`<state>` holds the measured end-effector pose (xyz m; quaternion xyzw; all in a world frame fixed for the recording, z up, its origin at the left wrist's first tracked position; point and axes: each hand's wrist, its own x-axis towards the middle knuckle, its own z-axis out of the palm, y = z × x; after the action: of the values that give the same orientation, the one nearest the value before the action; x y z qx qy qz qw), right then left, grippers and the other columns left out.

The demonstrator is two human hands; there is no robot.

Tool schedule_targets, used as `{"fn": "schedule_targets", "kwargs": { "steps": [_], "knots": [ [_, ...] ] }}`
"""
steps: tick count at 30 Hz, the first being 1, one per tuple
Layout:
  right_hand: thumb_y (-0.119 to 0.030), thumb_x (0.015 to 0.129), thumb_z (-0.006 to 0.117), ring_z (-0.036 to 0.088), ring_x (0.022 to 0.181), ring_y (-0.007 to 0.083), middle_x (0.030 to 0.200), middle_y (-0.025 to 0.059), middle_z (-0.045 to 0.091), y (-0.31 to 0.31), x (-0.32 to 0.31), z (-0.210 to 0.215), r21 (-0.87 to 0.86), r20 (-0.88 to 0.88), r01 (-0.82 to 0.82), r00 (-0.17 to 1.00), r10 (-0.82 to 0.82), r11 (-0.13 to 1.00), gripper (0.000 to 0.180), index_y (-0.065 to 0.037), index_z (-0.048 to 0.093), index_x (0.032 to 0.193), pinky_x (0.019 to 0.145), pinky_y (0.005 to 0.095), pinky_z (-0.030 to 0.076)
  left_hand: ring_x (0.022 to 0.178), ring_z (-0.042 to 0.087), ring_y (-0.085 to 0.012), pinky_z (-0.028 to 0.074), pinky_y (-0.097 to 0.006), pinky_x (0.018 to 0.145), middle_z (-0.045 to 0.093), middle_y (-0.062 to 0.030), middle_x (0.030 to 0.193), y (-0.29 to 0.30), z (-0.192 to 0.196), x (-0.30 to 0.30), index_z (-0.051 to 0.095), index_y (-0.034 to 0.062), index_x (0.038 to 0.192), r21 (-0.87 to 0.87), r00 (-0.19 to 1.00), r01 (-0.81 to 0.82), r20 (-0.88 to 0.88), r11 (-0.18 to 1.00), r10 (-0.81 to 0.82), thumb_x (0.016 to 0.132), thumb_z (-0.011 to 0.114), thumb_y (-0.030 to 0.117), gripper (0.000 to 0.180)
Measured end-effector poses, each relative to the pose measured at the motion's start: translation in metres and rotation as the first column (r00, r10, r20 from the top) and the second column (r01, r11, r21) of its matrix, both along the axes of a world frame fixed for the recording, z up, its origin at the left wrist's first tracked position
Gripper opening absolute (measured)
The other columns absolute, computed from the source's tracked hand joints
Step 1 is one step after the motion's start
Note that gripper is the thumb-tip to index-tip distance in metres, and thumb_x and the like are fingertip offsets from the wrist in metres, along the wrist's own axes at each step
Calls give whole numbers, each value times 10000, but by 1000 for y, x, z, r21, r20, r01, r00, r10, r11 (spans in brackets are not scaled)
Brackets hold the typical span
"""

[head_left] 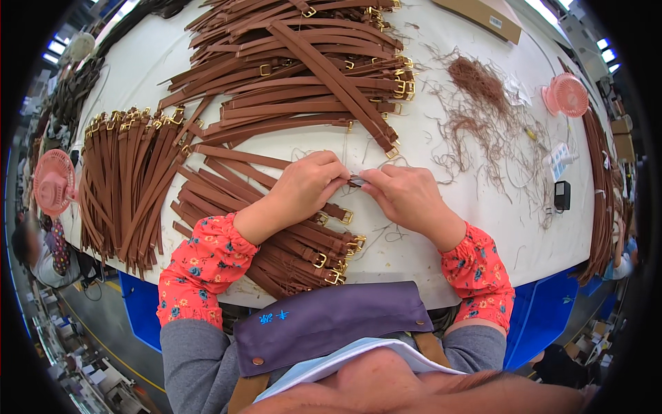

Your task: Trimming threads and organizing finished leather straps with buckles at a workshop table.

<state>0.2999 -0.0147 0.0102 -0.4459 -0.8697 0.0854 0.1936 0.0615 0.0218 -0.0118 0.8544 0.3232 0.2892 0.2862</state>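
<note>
The left hand [307, 185] and right hand [403, 193] meet fingertip to fingertip, both pinching a small dark strap end [356, 181] above the white table [476, 207]; brown buckled straps [303, 248] lie under the left wrist, loose thread trimmings [479, 103] farther right

White worktable [483, 228] fills my view; blue panels [538, 317] beneath its near edge. Grey floor [103, 324] at seven o'clock, yellow line across it. Bright windows [58, 48] at ten o'clock.
</note>
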Motion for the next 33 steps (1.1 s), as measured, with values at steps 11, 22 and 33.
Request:
{"fn": "schedule_targets", "kwargs": {
  "steps": [11, 22, 33],
  "knots": [
    [-235, 937, 695, 649, 585, 258, 678, 46, 586, 0, -4, 3, 39, 78, -7, 997, 4, 999, 129, -124, 635, 910, 517, 388, 496, 888, 618, -372, 505, -463, 750, 613, -146, 912, 2, 1, 9, 591, 9, 950, 7, 989, -3, -150, 1000, 4, 904, 661, 47, 92],
    [-232, 965, 664, 669, 623, 269, 719, 60, 635, 2, 1, -7, -15, 0, 39, 999, -39, 999, 113, -122, 638, 962, 541, 392, 506, 851, 611, -346, 500, -426, 739, 591, -132, 902, 3, -3, 9, 550, 13, 975, -118, 995, -99, -45, 988, 94, 932, 622, 17, 84],
    [-225, 895, 735, 695, 702, 262, 823, 55, 722, -6, 8, 5, -286, -88, 76, 991, -106, 955, 292, -125, 647, 1154, 605, 395, 522, 1096, 579, -290, 425, -428, 984, 623, -72, 1173, 5, 8, -16, 653, 88, 1053, 181, 986, -53, -144, 982, 80, 867, 742, 114, 207]
  ]
}}
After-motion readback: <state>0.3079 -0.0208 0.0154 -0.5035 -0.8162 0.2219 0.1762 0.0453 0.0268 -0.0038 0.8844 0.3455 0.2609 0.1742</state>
